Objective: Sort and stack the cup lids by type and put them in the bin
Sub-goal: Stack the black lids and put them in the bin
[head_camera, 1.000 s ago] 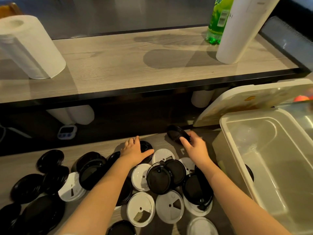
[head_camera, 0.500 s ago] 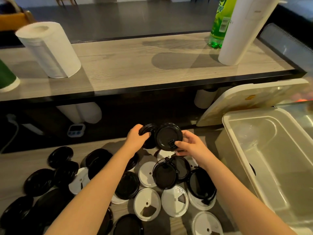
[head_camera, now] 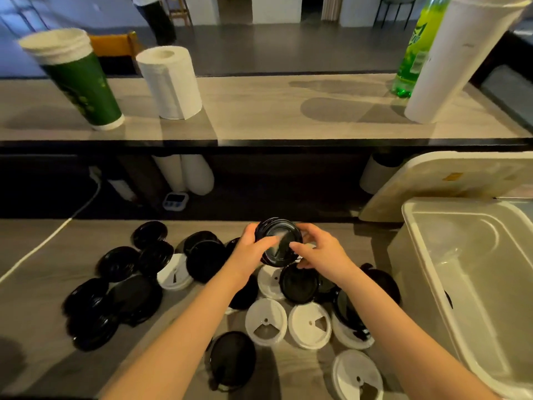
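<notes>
Over the lid pile, both hands on one black stack

Above the near counter [head_camera: 43,284], close to its back edge, I've got the black lid stack [head_camera: 278,241] held up off the surface, tilted so its face turns toward me. My left hand [head_camera: 252,251] wraps the left rim, fingers curled over the top edge and the thumb lying across the face. The right hand [head_camera: 320,255] pinches the right rim, thumb forward and fingers tucked beneath. Both forearms run in from the bottom of the view and converge on it.

Room to move: the bin [head_camera: 411,223] stands open just right of the right forearm, its near-left rim beside the pile and its inside showing pale. The bin's cover [head_camera: 450,174] leans behind it. Straight ahead, the dark front edge of the upper shelf [head_camera: 259,111] overhangs above and beyond the hands.

Below the hands, loose white lids [head_camera: 266,321] and black lids [head_camera: 129,295] crowd the counter, many overlapping, the black ones spreading left. Bare wood shows at far left, crossed by a white cable [head_camera: 49,241].
</notes>
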